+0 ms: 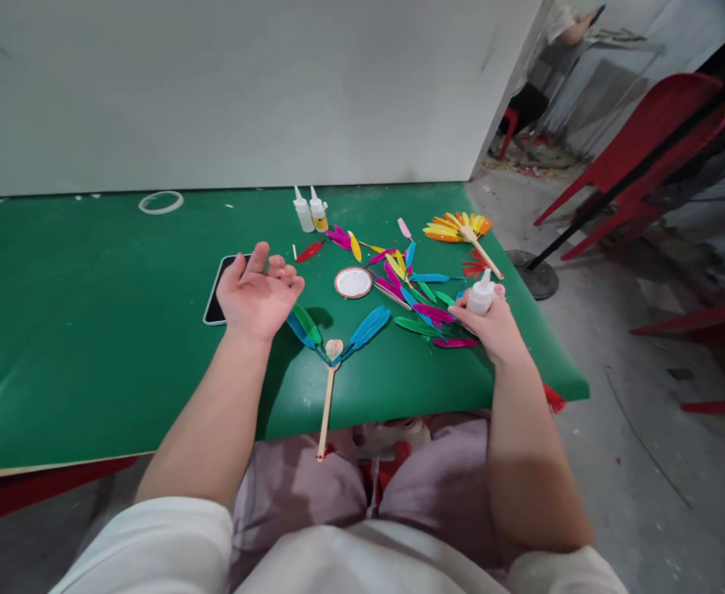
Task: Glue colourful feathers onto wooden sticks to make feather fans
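Note:
My left hand (258, 293) hovers palm-up above the green table (90, 330), fingers loosely spread and empty, beside a black phone (217, 290). My right hand (491, 323) grips a small white glue bottle (481, 294) at the pile of coloured feathers (421, 297). Between my hands lies a wooden stick (327, 402) with a round top, blue and green feathers (368, 327) fanned out on both sides of it. A white round disc (353, 282) sits just beyond.
Two more small bottles (310, 211) stand at the back near the white wall. A finished yellow-orange feather fan (459, 227) lies at the table's right end. A clear tape ring (160, 202) rests far left. Red chairs (652, 132) stand to the right; a person sits far off.

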`<action>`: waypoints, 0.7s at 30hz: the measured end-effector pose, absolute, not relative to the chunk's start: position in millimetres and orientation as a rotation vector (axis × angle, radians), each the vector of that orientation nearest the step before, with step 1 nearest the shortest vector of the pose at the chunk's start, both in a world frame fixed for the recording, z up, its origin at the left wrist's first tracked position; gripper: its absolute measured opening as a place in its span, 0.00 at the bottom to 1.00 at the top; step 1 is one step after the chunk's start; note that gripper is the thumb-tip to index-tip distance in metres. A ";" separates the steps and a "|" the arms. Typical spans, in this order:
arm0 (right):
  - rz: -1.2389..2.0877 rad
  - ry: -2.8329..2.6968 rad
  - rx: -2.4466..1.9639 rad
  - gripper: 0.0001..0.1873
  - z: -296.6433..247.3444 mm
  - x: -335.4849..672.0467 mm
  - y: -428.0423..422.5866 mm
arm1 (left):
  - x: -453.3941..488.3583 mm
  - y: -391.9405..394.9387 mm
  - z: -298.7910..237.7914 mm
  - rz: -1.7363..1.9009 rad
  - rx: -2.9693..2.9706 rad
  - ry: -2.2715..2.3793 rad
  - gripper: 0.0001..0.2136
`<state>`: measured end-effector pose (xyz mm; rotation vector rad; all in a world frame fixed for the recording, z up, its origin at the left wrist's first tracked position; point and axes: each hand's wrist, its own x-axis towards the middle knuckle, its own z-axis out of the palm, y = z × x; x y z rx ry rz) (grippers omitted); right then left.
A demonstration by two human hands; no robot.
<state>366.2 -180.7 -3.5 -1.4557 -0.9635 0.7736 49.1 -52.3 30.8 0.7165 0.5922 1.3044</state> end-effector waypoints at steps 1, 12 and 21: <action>0.773 -0.900 -1.440 0.14 -1.9 365.8 -180.8 | 49.9 -52.8 31.2 1.292 0.701 0.572 0.14; 0.796 -0.985 -1.447 0.19 -2.8 363.0 -190.1 | 57.5 -56.3 25.4 1.150 0.637 0.496 0.13; 0.761 -0.799 -1.355 0.22 -5.6 362.5 -187.3 | 62.1 -60.6 27.1 1.126 0.630 0.526 0.14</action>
